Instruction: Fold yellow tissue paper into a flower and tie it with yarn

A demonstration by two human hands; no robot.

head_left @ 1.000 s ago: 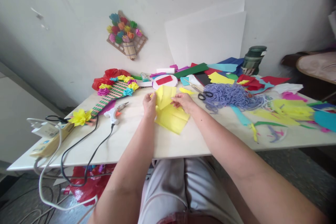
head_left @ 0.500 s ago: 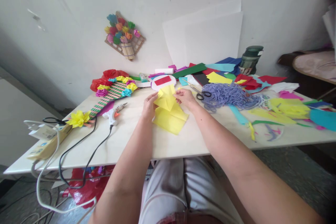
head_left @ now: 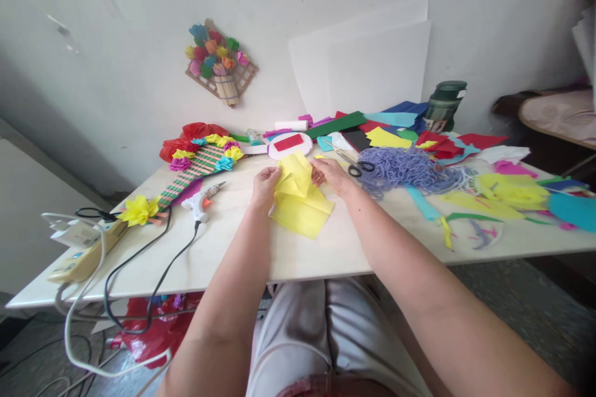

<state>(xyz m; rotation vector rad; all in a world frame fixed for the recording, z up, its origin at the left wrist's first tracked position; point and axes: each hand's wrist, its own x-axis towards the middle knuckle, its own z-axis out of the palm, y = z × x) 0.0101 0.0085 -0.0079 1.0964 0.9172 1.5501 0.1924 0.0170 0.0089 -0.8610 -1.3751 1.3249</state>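
Note:
A sheet of yellow crepe paper [head_left: 300,208] lies on the white table [head_left: 242,248] in front of me, its far end lifted and folded. My left hand [head_left: 264,185] pinches the left edge of the raised fold. My right hand [head_left: 329,175] pinches the right edge of the same fold. Both hands are closed on the paper, with the lower part of the sheet resting flat on the table between my forearms.
A white glue gun [head_left: 201,201] with a black cord lies left of my hands. Scissors [head_left: 361,167] and a heap of purple yarn [head_left: 410,170] lie to the right among coloured paper scraps. A flower-trimmed craft piece [head_left: 195,164] and a power strip [head_left: 81,251] lie at left.
The raised fold of yellow paper has been pressed lower and tighter between my hands. The view shifted slightly; the rest of the table is unchanged.

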